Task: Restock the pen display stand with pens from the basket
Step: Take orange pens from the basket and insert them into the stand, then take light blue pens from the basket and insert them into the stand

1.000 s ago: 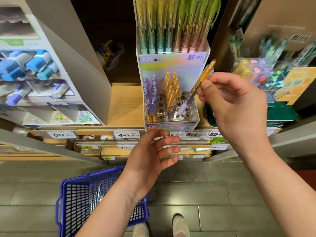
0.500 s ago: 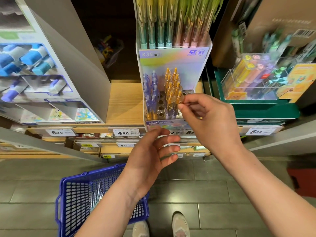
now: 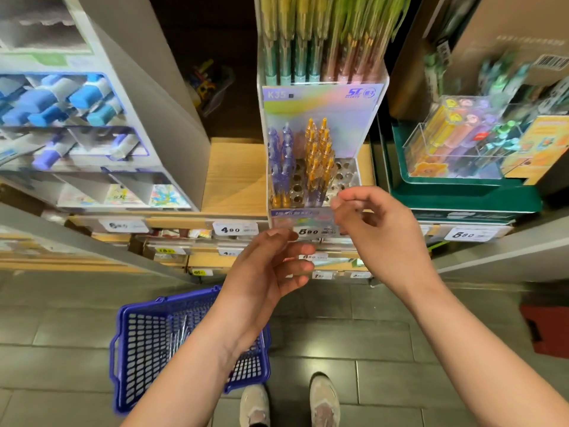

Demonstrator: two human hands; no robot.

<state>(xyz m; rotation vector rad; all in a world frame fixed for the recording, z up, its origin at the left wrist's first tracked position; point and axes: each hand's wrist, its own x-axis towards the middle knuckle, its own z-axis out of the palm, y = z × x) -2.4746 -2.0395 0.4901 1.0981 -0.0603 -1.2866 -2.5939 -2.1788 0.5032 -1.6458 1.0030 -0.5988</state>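
The pen display stand sits on a wooden shelf, its lower tier a grid of holes. Purple pens fill its left side and orange pens stand in the middle; holes on the right are bare. My right hand hovers just in front of the stand's lower edge, fingers loosely curled and holding nothing. My left hand floats below the stand, fingers relaxed and empty. The blue basket stands on the floor below, with clear-wrapped pens inside, partly hidden by my left forearm.
A grey display of blue correction tapes stands to the left. A clear box of character pens on a green stand sits to the right. Price tags line the shelf edge. My shoes are on the tiled floor.
My right hand pushed an orange pen down into a hole of the stand, let go of it, and drew back toward me. My left hand stayed almost still.
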